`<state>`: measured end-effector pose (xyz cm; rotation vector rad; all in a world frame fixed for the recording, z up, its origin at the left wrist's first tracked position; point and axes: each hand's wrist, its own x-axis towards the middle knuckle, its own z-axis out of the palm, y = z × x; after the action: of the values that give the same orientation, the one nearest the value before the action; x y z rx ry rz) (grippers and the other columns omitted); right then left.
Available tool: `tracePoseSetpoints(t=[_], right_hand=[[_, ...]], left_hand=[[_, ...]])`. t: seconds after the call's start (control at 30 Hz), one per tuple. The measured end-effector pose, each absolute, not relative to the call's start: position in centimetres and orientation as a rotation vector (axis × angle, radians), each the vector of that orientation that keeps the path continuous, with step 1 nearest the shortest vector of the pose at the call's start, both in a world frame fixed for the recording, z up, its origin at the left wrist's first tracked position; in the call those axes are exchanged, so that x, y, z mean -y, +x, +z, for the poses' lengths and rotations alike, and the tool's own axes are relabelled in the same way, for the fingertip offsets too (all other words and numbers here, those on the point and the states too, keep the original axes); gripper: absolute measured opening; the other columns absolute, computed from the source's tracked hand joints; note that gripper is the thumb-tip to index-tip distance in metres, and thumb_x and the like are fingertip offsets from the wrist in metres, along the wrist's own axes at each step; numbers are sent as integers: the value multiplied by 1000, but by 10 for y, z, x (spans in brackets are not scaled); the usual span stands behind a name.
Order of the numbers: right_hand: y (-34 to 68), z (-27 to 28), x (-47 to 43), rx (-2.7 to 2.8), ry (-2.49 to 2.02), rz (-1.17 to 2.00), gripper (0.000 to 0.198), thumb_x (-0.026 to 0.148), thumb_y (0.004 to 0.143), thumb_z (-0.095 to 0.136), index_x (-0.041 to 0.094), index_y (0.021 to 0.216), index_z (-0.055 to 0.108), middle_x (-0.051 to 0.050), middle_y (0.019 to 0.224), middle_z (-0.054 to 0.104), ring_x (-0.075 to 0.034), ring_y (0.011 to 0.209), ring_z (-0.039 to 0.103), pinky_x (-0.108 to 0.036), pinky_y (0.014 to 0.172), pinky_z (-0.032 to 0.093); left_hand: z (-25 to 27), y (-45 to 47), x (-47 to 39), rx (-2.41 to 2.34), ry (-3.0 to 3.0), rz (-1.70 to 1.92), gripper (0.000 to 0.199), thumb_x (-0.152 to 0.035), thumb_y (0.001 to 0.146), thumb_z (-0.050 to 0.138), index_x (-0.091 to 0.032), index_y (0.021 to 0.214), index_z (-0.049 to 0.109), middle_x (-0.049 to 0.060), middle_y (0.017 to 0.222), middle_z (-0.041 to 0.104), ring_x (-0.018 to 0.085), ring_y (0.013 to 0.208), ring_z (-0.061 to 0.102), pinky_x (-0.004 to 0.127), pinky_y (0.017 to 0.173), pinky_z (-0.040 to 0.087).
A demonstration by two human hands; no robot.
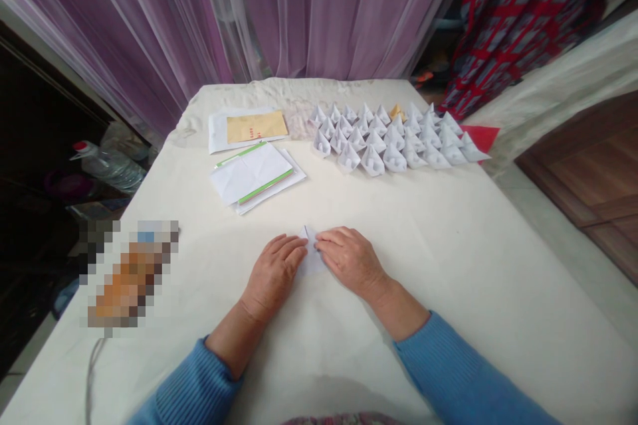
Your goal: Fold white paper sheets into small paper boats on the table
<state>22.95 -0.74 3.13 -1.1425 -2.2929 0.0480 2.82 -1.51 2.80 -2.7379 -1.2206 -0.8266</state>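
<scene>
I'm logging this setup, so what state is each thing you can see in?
Small paper: folded, far end pointed
Left hand: fingers touching it
Right hand: fingers touching it
White paper shapes: folded, standing in rows
Yellow paper shape: folded, among them
Yellow sheet: lying flat
Paper stack: lying flat
Bottle: capped
Purple curtain: hanging in folds

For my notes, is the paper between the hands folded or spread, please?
Folded: the paper comes to a point at its far end.

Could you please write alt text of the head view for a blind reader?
A person's left hand and right hand touch a small folded paper on a white table. Beyond it are paper stacks at left and rows of folded paper shapes, mostly white, at right, before purple curtains.
</scene>
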Motion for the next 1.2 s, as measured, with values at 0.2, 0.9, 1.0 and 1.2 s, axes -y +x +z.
tracePoseSetpoints(t=[0.2,0.9,1.0,1.2], right_hand=[[230,30,7,2292,-1136,51,17,10,85,61,21,93,71,-3,99,72,-19,89,61,-33,77,46],[231,29,9,2282,-1137,75,16,12,87,59,21,94,70,-4,101,73,-18,92,62,-33,81,46],[228,29,8,2286,-1159,55,16,13,90,57,21,95,69,-4,103,73,-19,93,62,-33,81,46],[224,27,7,2243,-1200,66,19,11,90,53,21,102,65,-6,111,69,-21,97,61,-35,86,48]], left_hand=[[28,28,14,1259,-2765,-803,18,-14,95,48,-17,96,66,7,109,74,19,101,68,42,96,52],[29,20,3,1191,-2866,-715,24,-13,95,45,-19,99,68,7,110,73,18,104,67,40,100,49],[31,19,-2,1214,-2835,-726,23,-15,95,45,-19,97,67,9,116,71,19,106,65,41,98,49],[38,21,1,1593,-2674,-694,21,-26,91,57,-18,110,61,8,101,71,24,93,64,40,86,49]])
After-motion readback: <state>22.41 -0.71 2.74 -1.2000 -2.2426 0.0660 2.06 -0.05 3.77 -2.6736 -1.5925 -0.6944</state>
